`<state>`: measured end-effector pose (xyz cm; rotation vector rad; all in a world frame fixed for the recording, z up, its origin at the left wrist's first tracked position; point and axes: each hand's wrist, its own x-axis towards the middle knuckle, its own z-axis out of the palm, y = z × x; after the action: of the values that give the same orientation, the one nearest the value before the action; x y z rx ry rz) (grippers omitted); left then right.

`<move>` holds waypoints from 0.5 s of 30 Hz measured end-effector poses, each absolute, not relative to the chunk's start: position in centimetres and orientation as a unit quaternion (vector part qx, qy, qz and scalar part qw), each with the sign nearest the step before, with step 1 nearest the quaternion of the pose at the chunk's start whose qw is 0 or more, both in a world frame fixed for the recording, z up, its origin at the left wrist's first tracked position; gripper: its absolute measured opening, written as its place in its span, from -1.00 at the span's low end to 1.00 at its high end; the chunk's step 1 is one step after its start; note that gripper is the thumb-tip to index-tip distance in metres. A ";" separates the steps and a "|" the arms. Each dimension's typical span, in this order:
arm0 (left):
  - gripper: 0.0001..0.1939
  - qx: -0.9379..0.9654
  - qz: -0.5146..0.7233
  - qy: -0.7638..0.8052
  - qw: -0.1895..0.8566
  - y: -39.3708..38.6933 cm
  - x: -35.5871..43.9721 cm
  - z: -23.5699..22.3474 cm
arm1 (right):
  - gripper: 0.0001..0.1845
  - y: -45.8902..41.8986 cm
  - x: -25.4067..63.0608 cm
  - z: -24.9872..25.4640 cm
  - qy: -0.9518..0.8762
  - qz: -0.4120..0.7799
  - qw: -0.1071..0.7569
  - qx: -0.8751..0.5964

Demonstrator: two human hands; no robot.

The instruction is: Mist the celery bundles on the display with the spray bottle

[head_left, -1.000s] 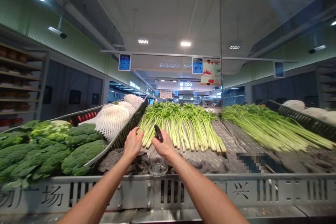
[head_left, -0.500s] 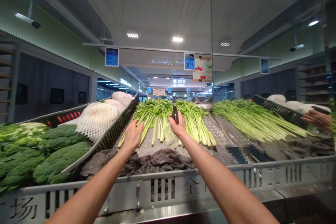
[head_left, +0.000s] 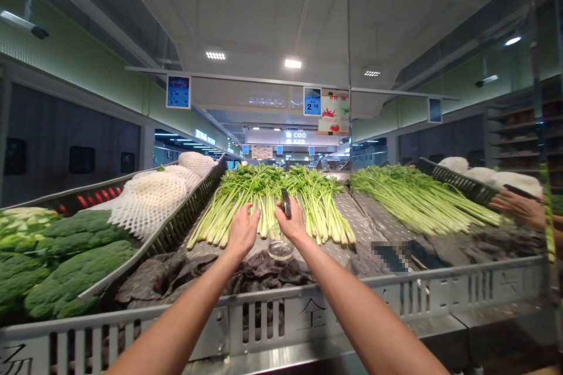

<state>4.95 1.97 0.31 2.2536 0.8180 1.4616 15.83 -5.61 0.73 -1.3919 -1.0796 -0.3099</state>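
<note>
**Q: What is the operating position at this moment?**
A: Both forearms reach forward over a slotted brushed-steel front panel. The left hand is held over a bunch of pale-green leafy celery stalks. The right hand is raised just beside it, carrying what appears to be a clear spray bottle with a black head.

**Q: State the condition of the fingers.**
A: The left fingers are spread apart and slightly curved; this view cannot confirm whether they touch the stalks. The right fingers are closed around the bottle, with the black head rising above them and the clear body hanging below the palm.

**Q: Where are the stalks located?**
A: They lie at the centre of the frame on a grey chequer-plate steel worktop, with their leaves toward the far end and their pale cut ends toward the person.

**Q: What surrounds this position?**
A: A crumpled dark cloth runs along the near side. Green broccoli heads and white foam-netted fruit occupy the left. A second bank of long green stalks lies to the right. At the right edge, a hand grips a dark object; it cannot be determined whether this is a reflection or another person's hand.
</note>
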 end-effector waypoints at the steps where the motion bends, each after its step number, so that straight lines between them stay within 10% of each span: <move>1: -0.57 0.792 0.514 0.285 0.169 1.8 5.2 0.2 | -0.85 -5.7 16.0 0.6 -0.474 -0.136 0.625 -0.606; 15: -0.57 0.802 0.504 0.256 0.191 0.1 7.0 -1.0 | -0.84 -9.9 20.9 -0.9 -0.380 -0.155 0.607 -0.680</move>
<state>6.99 0.07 -1.00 2.2537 0.7184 1.4157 20.85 -9.90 -0.94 -1.5725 -0.8790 -0.3584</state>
